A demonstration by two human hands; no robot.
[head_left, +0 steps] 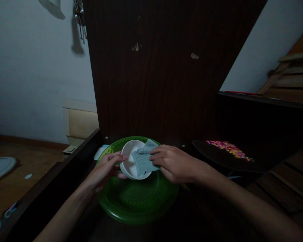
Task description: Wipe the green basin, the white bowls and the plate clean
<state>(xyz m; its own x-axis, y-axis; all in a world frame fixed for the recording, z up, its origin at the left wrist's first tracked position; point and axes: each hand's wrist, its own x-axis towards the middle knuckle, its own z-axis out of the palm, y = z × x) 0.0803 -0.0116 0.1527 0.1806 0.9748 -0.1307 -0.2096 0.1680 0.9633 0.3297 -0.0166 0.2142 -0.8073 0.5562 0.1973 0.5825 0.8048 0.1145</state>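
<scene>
A white bowl (127, 164), tilted with its inside towards me, is held over a large green basin (138, 208). My left hand (107, 169) grips the bowl's left rim, thumb at the inside edge and fingers behind. A pale blue-green textured cloth (144, 159) lies partly inside the bowl and over its right rim. My right hand (170, 161) has its fingers closed on the cloth's right side. The cloth hides part of the bowl's interior.
Beyond the basin rises a dark wooden panel (151, 77). Small colourful pieces (228, 149) lie on a dark surface at the right. Thin sticks (185, 187) show beside the basin's right edge. A dark raised board (65, 174) runs along the left.
</scene>
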